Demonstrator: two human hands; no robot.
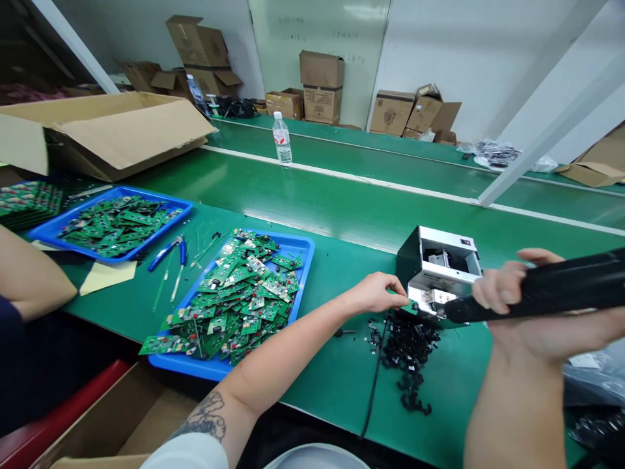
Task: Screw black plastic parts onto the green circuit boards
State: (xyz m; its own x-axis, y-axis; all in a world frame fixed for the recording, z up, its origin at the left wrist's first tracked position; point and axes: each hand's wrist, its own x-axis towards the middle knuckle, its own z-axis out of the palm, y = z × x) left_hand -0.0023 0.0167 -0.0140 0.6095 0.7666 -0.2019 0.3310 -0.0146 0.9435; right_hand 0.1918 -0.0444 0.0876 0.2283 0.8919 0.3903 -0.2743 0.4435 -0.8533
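My left hand reaches to the front of a small black and silver machine. Its thumb and forefinger pinch a small green circuit board, mostly hidden, against the machine's metal front. My right hand is wrapped round a thick black electric screwdriver, which comes in from the right edge. The screwdriver's tip points left at the metal block on the machine's front; whether it touches cannot be made out. Below the machine lies a heap of small black parts.
Left of my arm, a blue tray is piled with green circuit boards. Farther left are blue-handled pliers, another blue tray and a co-worker's arm. A water bottle stands behind. A black cable crosses the table.
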